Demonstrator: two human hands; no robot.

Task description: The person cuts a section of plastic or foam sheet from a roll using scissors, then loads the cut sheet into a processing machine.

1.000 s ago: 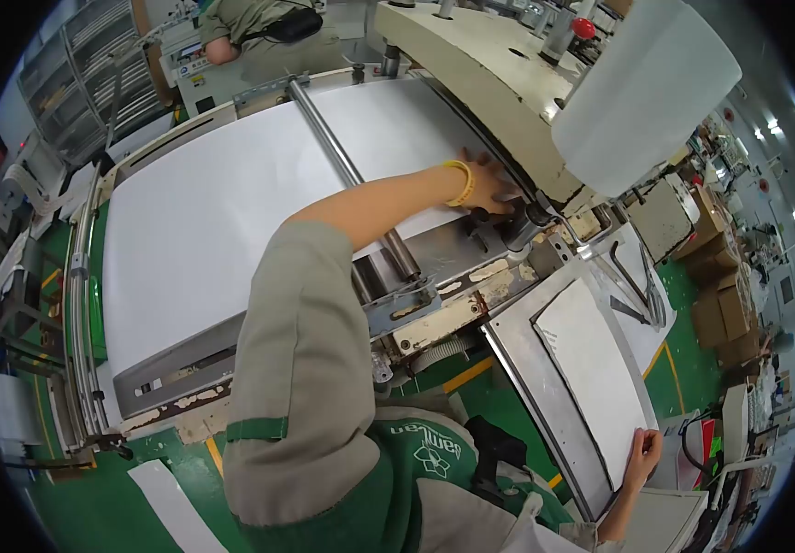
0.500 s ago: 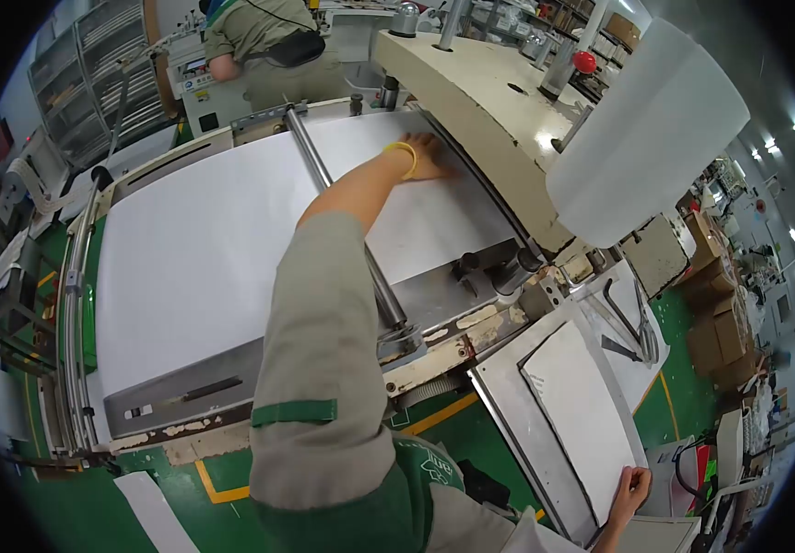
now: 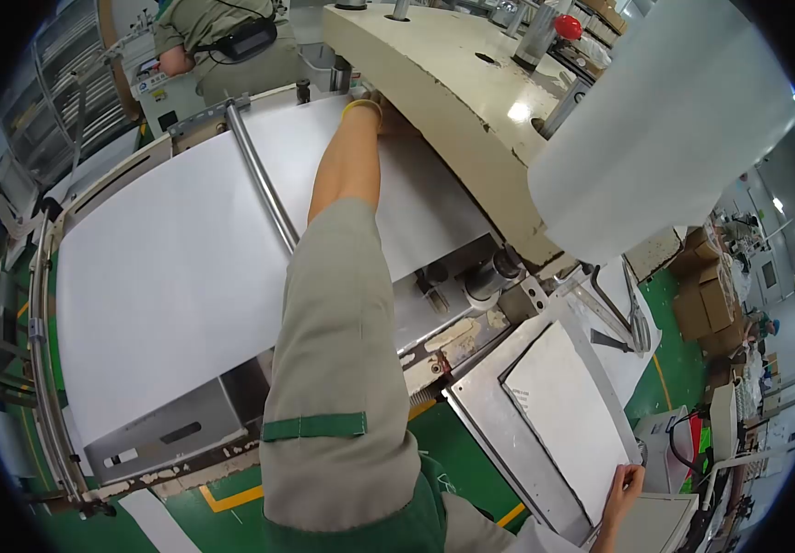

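My left arm stretches over a wide white sheet (image 3: pixel 167 267) lying on the machine bed. A yellow band circles its wrist. My left hand (image 3: pixel 386 112) is at the far part of the sheet, beside the edge of the cream press head (image 3: pixel 434 101); its fingers are mostly hidden there. At lower right, my right hand (image 3: pixel 626 488) has curled fingers closed on the edge of a white board (image 3: pixel 568 415). That board lies on a grey metal plate (image 3: pixel 499 424) beside the machine.
A steel roller bar (image 3: pixel 262 175) crosses above the sheet. A large white roll (image 3: pixel 655 129) hangs at upper right. Hand tools (image 3: pixel 632 318) lie on a white surface beyond the board. Another person (image 3: pixel 231 46) stands at the far side. Cardboard boxes (image 3: pixel 706 295) are stacked at right.
My left hand has moved from lying spread on the sheet to farther forward at the press head's edge. My right hand stays at the board's edge. The view has shifted slightly.
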